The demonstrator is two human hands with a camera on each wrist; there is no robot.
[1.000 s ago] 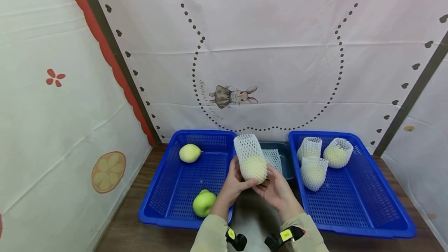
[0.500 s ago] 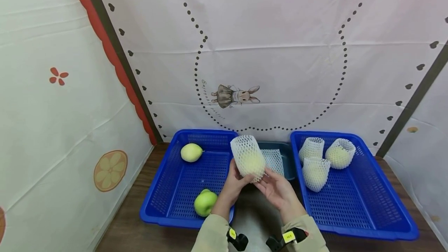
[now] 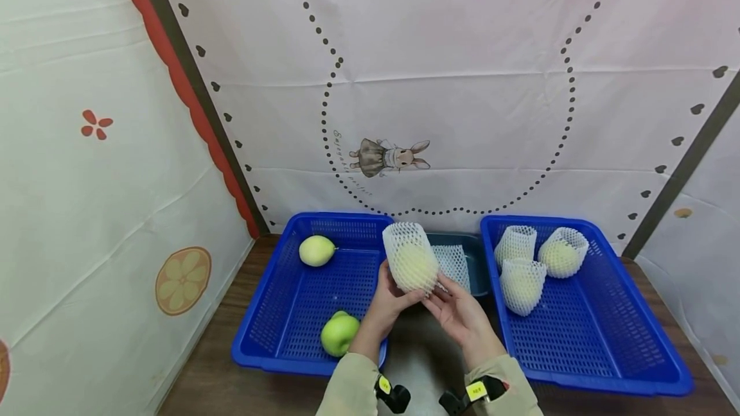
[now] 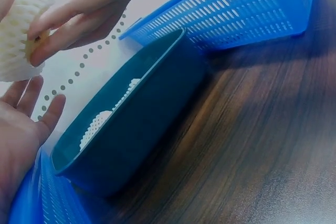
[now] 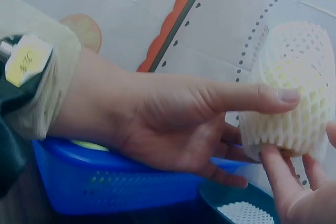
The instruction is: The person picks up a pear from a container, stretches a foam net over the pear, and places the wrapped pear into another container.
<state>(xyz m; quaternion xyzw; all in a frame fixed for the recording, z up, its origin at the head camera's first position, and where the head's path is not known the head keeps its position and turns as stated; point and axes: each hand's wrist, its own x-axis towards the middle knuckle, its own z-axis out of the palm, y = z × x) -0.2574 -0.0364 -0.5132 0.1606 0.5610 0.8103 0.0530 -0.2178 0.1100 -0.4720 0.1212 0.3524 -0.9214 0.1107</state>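
Observation:
My left hand [image 3: 388, 305] holds a pale yellow pear in a white foam net [image 3: 410, 259], thumb across its near side in the right wrist view. The net's top end stands up hollow above the fruit. My right hand [image 3: 462, 320] is at the lower end, palm up. Its nearly straight fingers [image 4: 58, 27] press against the fruit's brown-marked bottom in the left wrist view. Behind the hands, a teal bin [image 3: 476, 262] contains flat foam nets [image 3: 453, 265]. A bare yellow pear [image 3: 316, 251] and a green apple [image 3: 338, 334] lie in the left blue basket [image 3: 248, 326].
On the right stands another blue basket [image 3: 578, 339] with three netted fruits [image 3: 522, 286] toward its back left. Both baskets and the bin rest on a dark wood-grain table [image 4: 252, 129]. A printed cloth [image 3: 462, 121] rises behind them.
The netted pear stays in the left hand and has tilted slightly, with small finger shifts at its lower end. The view has swung slightly left; baskets and their contents look unchanged.

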